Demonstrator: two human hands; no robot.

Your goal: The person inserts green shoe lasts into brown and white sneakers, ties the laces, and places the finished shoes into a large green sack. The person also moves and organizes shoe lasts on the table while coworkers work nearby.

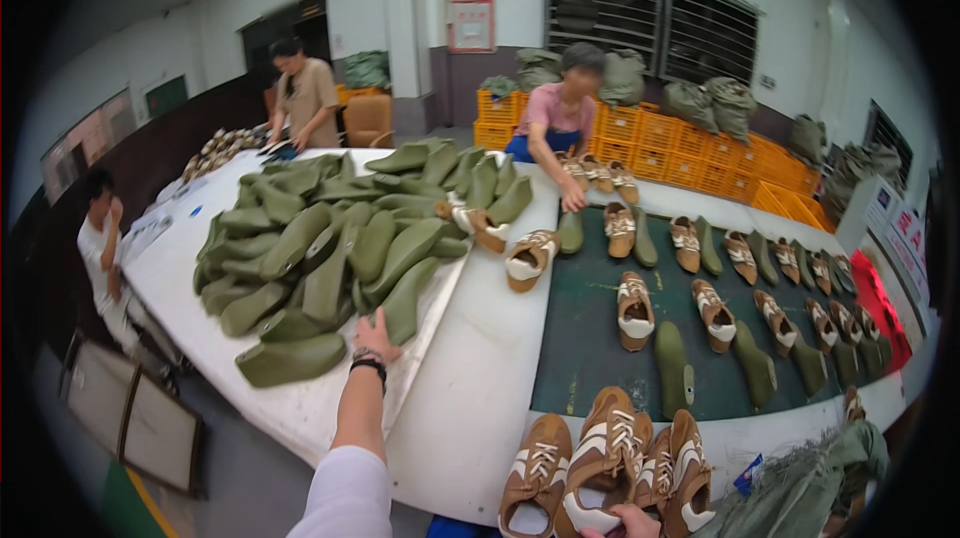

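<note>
My left hand point(374, 336), with a dark band at the wrist, reaches to the near edge of a heap of green shoe lasts point(300, 248). Its fingers are stretched out against the end of one green shoe last point(412, 300) at the heap's right side. At the bottom edge my right hand point(632, 522) shows only in part, its fingers closed at the heel of a brown sneaker point(606, 453) with white stripes and laces. More brown sneakers point(536, 468) stand close beside it.
Sneakers and green lasts lie in rows on a dark green belt point(590, 378). Across it, a person in pink point(560, 118) reaches to a last. Two more people are at the left. Orange crates point(680, 143) line the back. A green sack point(810, 488) lies at the near right.
</note>
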